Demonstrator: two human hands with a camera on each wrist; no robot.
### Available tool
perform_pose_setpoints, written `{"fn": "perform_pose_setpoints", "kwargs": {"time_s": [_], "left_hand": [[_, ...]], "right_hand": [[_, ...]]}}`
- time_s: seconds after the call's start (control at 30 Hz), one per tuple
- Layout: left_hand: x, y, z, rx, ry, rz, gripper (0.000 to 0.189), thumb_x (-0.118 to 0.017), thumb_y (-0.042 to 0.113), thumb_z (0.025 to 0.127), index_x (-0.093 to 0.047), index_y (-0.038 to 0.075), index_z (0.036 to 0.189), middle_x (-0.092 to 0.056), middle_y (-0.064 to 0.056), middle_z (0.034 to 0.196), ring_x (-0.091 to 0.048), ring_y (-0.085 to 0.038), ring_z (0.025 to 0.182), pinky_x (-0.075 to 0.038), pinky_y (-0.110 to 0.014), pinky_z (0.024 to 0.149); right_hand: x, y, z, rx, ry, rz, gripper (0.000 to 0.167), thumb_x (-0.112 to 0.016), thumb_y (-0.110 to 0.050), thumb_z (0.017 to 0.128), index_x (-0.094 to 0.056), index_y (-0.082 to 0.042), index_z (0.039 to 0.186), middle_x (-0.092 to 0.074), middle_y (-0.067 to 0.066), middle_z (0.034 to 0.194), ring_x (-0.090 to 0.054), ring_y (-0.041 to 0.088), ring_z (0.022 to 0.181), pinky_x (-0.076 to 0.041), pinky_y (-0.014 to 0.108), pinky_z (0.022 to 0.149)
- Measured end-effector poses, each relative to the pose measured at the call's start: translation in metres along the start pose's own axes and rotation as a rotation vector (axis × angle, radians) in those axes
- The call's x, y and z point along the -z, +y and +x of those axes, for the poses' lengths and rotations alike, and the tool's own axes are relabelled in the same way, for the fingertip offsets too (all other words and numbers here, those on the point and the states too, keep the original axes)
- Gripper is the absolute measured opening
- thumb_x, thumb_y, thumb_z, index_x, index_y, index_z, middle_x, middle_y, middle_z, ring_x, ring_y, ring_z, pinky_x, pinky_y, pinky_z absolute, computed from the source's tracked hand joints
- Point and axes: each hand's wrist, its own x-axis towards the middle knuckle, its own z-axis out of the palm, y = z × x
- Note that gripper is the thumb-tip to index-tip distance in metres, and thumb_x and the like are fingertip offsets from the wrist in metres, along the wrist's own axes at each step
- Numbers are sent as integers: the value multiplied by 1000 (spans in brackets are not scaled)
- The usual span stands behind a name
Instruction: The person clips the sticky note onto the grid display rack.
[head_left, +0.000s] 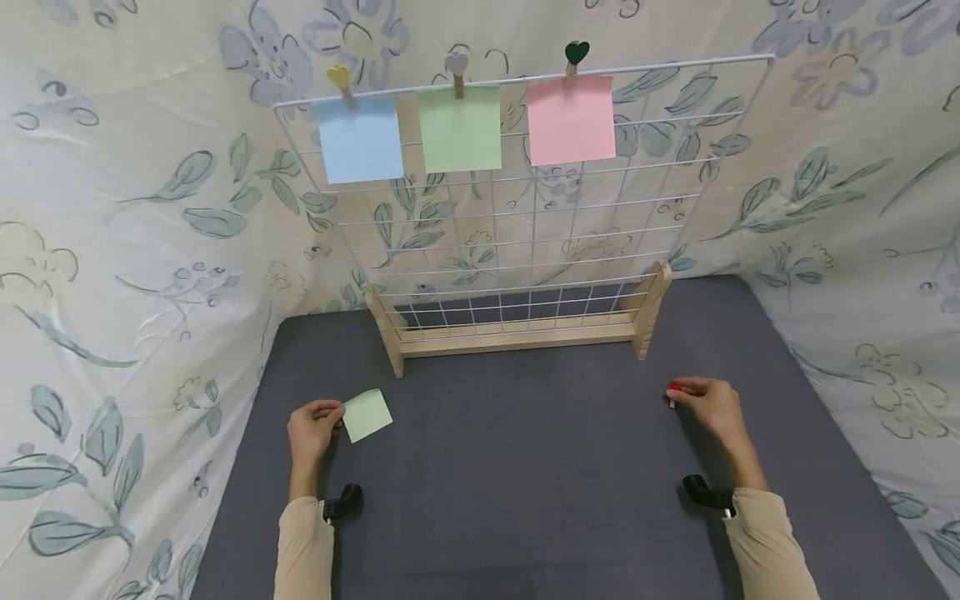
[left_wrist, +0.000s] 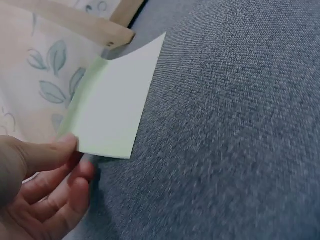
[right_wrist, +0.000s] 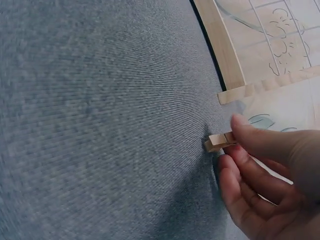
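My left hand point(head_left: 311, 429) pinches a light green paper note point(head_left: 367, 415) at its edge, between thumb and fingers. In the left wrist view the note point(left_wrist: 117, 100) curves slightly and reaches out over the dark cloth. On the right, my right hand point(head_left: 712, 407) holds a small wooden clothespin point(right_wrist: 218, 142) between thumb and fingertips, and a red piece point(head_left: 677, 388) on it shows in the head view. Its wooden tip sticks out past my fingers, close over the cloth. Both hands are in front of the rack, far apart.
A white wire grid rack point(head_left: 534, 208) on a wooden stand point(head_left: 517, 339) stands at the back. Heart-topped clothespins hold a blue note point(head_left: 360, 142), a green note point(head_left: 460, 131) and a pink note point(head_left: 572, 123) on its top wire. Floral fabric point(head_left: 150, 275) surrounds the dark table point(head_left: 510, 467).
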Motion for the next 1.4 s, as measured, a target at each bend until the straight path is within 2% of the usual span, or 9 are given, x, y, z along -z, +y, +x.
{"fn": "perform_pose_setpoints", "kwargs": {"time_s": [0.23,0.4,0.77,0.93,1.1,1.2,1.4], "left_hand": [[4,2,-2,77,-73,-253,18,-66,-6,90,-66,-15,105,-70,-21,85,-65,-10,58,-57,-30,52],[2,6,-4,88,-92,-336,19,-65,-7,90,-65,-17,105,-70,-19,83,-66,-12,60,-58,-33,55],[-5,30,-5,55,-149,-419,20,-65,-7,90,-64,-18,106,-70,-25,92,-70,-15,69,-60,-36,65],[-10,44,-3,21,-165,-426,20,-66,-5,90,-65,-17,106,-69,-27,96,-70,-14,71,-59,-38,70],[-14,58,-2,1,-155,-435,21,-69,-2,89,-67,-15,105,-69,-27,97,-70,-13,72,-59,-38,73],[-16,67,-2,-6,-154,-428,23,-70,1,88,-67,-14,105,-69,-27,98,-70,-15,72,-58,-39,75],[-22,85,-2,-36,-135,-396,23,-71,6,88,-70,-11,103,-69,-27,98,-72,-18,72,-57,-41,76]], "right_hand": [[3,0,-3,22,-45,-4,32,-78,-23,85,-75,4,102,-74,18,92,-68,26,82,-48,24,60],[2,3,-5,9,-45,3,34,-80,-21,84,-73,6,104,-73,20,93,-67,23,78,-47,24,59],[13,-3,-4,-34,-56,22,34,-80,-27,83,-76,3,98,-74,15,88,-63,6,71,-48,24,58],[22,-9,1,-18,-57,78,37,-75,-28,89,-73,5,106,-75,13,87,-65,9,70,-48,24,56],[32,-20,6,-22,-38,145,46,-70,-33,92,-68,7,115,-74,17,93,-68,13,72,-49,21,56],[36,-24,9,-39,-26,148,50,-71,-38,90,-69,6,114,-74,16,93,-68,13,75,-49,20,57],[42,-31,15,-49,6,144,46,-74,-38,87,-74,3,106,-75,9,84,-68,19,78,-50,26,56]]}}
